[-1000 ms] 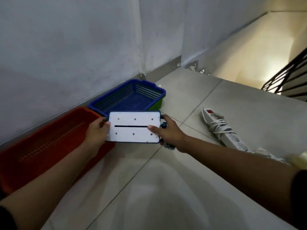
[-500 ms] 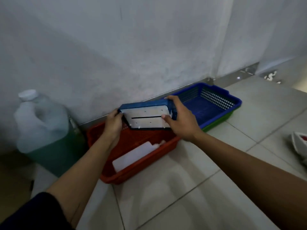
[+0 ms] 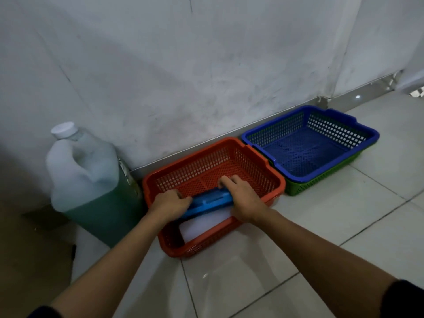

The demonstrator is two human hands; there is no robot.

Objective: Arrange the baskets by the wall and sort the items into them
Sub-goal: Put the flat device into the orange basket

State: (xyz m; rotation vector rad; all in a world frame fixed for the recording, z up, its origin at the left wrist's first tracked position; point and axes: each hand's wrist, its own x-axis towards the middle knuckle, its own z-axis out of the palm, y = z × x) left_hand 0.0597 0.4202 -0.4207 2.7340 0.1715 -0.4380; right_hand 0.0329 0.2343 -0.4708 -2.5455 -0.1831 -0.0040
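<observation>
Whereas half a second ago the blue-edged panel was held above the basket rim with its white face toward the camera, it now sits lower, inside the orange basket [image 3: 270,180], turned so its blue edge [image 3: 207,201] faces up. The view has also shifted, bringing all of the blue basket into frame.

The left hand [image 3: 168,204] grips the left end of the panel, fingers curled shut around it. The right hand [image 3: 244,196] clamps the right end, fingers wrapped over the top edge. Both hands are within the basket's near half.

A flat white item [image 3: 202,226] lies on the basket floor beneath the panel; whether the two touch cannot be told.

The orange basket is rectangular perforated plastic with a rolled rim, set against the wall base. The blue basket [image 3: 309,143], of the same lattice pattern, is nested in a green basket [image 3: 305,183] just to its right, the rims touching or nearly so. A translucent plastic jug [image 3: 85,171] with a white cap, part-filled with green liquid, stands at the left. The floor is glossy pale tile [image 3: 321,226].
</observation>
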